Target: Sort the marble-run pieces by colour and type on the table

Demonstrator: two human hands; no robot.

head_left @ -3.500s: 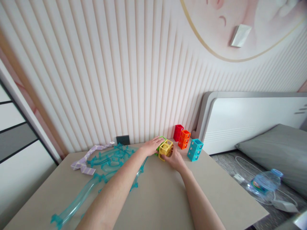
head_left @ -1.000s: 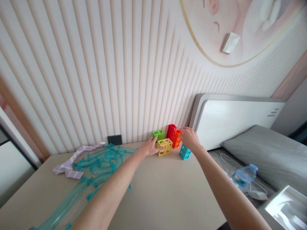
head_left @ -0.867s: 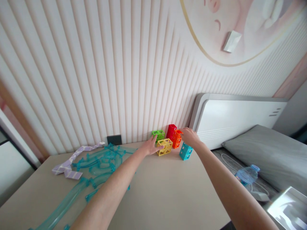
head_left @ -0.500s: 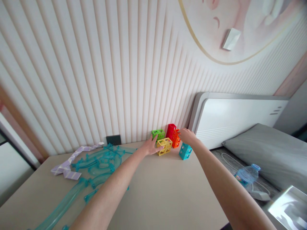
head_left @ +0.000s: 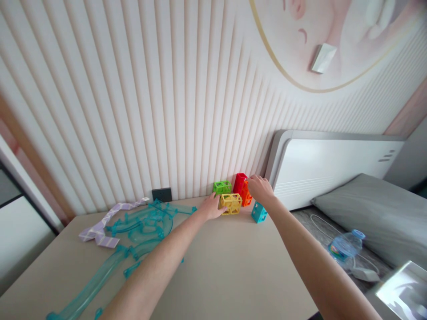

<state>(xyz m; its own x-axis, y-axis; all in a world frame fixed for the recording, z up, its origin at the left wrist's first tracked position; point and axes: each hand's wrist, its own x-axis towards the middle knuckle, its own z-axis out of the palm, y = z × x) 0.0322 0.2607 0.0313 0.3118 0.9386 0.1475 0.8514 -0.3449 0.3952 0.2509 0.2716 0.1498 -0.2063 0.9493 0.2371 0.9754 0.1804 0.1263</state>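
Observation:
My left hand [head_left: 212, 206] is closed round the left end of a yellow openwork block [head_left: 231, 204] on the table. Just behind it lies a green openwork block [head_left: 222, 187] against the ribbed wall. My right hand [head_left: 260, 186] is bent over the top of an upright orange block [head_left: 247, 195], its fingers pinched at that block's upper right side. A red block [head_left: 239, 183] stands behind the orange one. Under my right wrist, a light blue block [head_left: 259, 212] stands on the table, partly covered by the wrist.
Translucent teal track pieces [head_left: 96, 282] and a folded lilac strip [head_left: 106, 220] cover the table's left side. A black box [head_left: 162, 194] sits by the wall. To the right are a white headboard [head_left: 333, 164], a grey pillow [head_left: 367, 209] and a plastic bottle [head_left: 345, 246].
The fingers of my left hand have closed from a spread pose onto the yellow block, which has turned slightly. My right hand stays at the orange block. The view has shifted a little.

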